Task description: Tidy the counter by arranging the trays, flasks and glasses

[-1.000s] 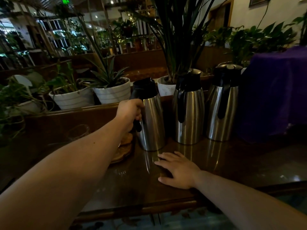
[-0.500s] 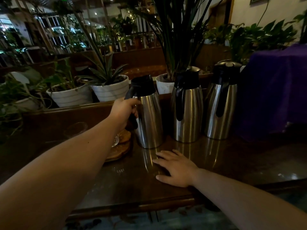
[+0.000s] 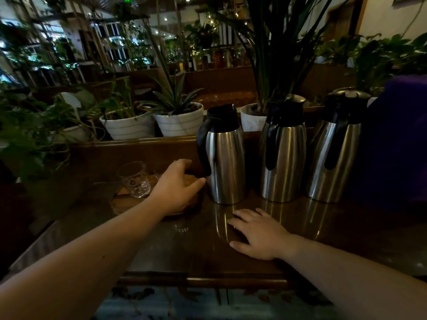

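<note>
Three steel flasks with black lids and handles stand in a row at the back of the dark wooden counter [image 3: 184, 252]: the left flask [image 3: 225, 162], the middle flask [image 3: 285, 158] and the right flask [image 3: 335, 158]. Left of them lies a round wooden tray [image 3: 122, 205] carrying a clear glass [image 3: 135, 180]. My left hand [image 3: 176, 188] hovers over the tray's right part, fingers apart and curled down, just left of the left flask's handle. What lies under it is hidden. My right hand [image 3: 256, 234] rests flat on the counter in front of the flasks.
A purple cloth-covered object [image 3: 397, 139] stands right of the flasks. White plant pots [image 3: 179, 122] [image 3: 128, 125] [image 3: 253, 116] line the ledge behind the counter's raised back edge. The counter's front edge runs just below my right hand.
My left hand has let go of the left flask's handle and dropped down and left onto the tray. The flask stands on the counter. My right hand has not moved.
</note>
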